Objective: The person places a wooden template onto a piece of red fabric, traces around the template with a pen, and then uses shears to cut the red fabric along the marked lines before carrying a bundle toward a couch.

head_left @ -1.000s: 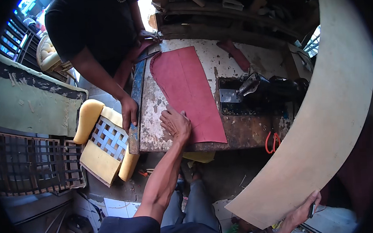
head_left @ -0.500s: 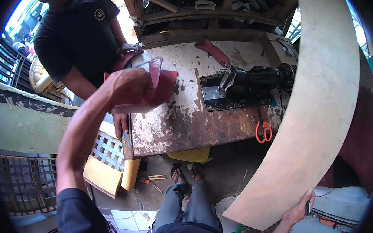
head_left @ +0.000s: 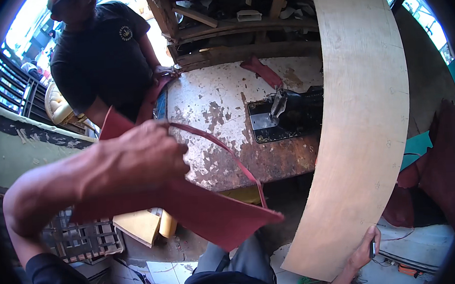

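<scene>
The left grip [head_left: 150,152] clutches a red piece [head_left: 221,215] by the worktop's [head_left: 203,94] near-left corner; the right grip [head_left: 363,251] clasps a long pale board [head_left: 363,107], hiding the right edge from me.

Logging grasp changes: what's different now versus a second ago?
The left hand, earlier resting on the red fabric panel, has gripped it and lifted it off the table, nearer and leftward. Unchanged: the right hand holds the plywood sheet; the sewing machine stays put.
</scene>
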A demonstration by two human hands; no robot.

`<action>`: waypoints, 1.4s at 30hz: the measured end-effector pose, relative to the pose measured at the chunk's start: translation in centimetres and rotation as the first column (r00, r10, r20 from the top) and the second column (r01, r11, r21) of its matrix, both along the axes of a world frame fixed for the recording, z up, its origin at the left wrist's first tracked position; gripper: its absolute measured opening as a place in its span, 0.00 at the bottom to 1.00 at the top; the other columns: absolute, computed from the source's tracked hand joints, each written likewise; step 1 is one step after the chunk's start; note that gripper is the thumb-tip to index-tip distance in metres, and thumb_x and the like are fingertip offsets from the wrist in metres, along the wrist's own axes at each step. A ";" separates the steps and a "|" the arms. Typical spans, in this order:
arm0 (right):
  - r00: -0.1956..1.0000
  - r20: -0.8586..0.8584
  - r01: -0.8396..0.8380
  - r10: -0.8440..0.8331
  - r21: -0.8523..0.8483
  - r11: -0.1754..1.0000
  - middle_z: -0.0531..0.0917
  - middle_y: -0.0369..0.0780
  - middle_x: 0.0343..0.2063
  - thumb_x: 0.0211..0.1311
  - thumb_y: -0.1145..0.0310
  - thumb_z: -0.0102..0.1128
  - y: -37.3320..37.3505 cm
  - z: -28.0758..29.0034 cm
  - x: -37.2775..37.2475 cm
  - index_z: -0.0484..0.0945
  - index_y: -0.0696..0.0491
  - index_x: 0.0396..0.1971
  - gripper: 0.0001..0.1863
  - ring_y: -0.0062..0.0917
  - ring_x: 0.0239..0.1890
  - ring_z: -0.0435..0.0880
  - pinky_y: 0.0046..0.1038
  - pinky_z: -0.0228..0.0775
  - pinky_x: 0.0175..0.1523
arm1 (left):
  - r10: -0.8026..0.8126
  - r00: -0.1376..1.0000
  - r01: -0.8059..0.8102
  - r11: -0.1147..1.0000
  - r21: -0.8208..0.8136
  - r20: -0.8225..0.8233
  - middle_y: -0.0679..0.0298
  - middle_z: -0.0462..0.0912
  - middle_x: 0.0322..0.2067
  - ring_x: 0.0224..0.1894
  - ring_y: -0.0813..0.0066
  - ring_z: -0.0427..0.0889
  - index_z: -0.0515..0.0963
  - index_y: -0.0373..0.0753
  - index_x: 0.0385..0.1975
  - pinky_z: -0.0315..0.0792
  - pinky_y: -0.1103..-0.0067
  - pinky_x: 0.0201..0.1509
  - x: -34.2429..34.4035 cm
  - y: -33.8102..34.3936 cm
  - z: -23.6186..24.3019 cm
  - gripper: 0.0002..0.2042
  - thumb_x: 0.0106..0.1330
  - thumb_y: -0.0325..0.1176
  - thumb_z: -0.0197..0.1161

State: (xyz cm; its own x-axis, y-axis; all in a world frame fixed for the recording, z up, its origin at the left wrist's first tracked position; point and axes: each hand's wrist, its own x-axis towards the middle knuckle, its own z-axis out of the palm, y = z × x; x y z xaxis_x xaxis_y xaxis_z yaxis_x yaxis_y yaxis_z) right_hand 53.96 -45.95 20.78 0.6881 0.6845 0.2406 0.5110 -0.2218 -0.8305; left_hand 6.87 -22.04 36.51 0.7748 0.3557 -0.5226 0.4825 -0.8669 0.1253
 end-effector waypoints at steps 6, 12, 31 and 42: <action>0.995 -0.097 0.014 -0.009 0.049 0.999 0.78 0.35 0.30 0.76 0.59 0.52 0.4 0.2 -1.4 0.77 0.59 0.36 0.17 0.20 0.35 0.72 0.27 0.66 0.45 | 0.168 0.976 -0.138 0.970 0.202 -0.138 0.62 0.86 0.33 0.42 0.64 0.85 0.87 0.47 0.33 0.77 0.68 0.43 -0.6 16.4 -8.5 0.07 0.60 0.27 0.64; 0.997 -0.054 -0.065 0.062 -0.037 0.997 0.78 0.35 0.30 0.75 0.58 0.53 1.1 -2.5 -2.4 0.77 0.60 0.36 0.17 0.20 0.35 0.71 0.26 0.66 0.45 | 0.313 0.799 -0.589 0.578 0.565 0.513 0.56 0.64 0.67 0.74 0.55 0.55 0.68 0.57 0.65 0.46 0.44 0.74 -1.4 20.0 -26.2 0.31 0.60 0.36 0.68; 0.986 -0.139 -0.103 0.089 -0.098 0.990 0.80 0.35 0.31 0.73 0.59 0.58 1.2 -2.9 -2.7 0.79 0.60 0.36 0.16 0.19 0.35 0.73 0.25 0.66 0.46 | 0.860 0.084 -0.996 0.091 0.011 0.504 0.52 0.46 0.76 0.78 0.43 0.39 0.59 0.53 0.74 0.29 0.43 0.75 4.4 3.3 -39.2 0.31 0.72 0.54 0.43; 0.975 -0.197 -0.133 0.102 -0.150 0.980 0.80 0.36 0.32 0.72 0.59 0.58 1.2 -3.9 -2.4 0.80 0.61 0.37 0.17 0.19 0.37 0.73 0.25 0.65 0.48 | 0.711 0.119 -0.977 0.207 -0.044 0.693 0.45 0.60 0.70 0.73 0.38 0.54 0.72 0.43 0.65 0.48 0.53 0.75 -0.4 -2.6 -39.0 0.24 0.69 0.39 0.56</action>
State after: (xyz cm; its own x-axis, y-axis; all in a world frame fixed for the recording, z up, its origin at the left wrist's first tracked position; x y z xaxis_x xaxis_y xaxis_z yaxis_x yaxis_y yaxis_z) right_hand 51.56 -44.74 16.90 0.6229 0.7823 -0.0044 0.3805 -0.3079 -0.8720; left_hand 6.47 -24.62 -2.48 -0.1641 0.9757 0.1454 0.8831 0.0797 0.4624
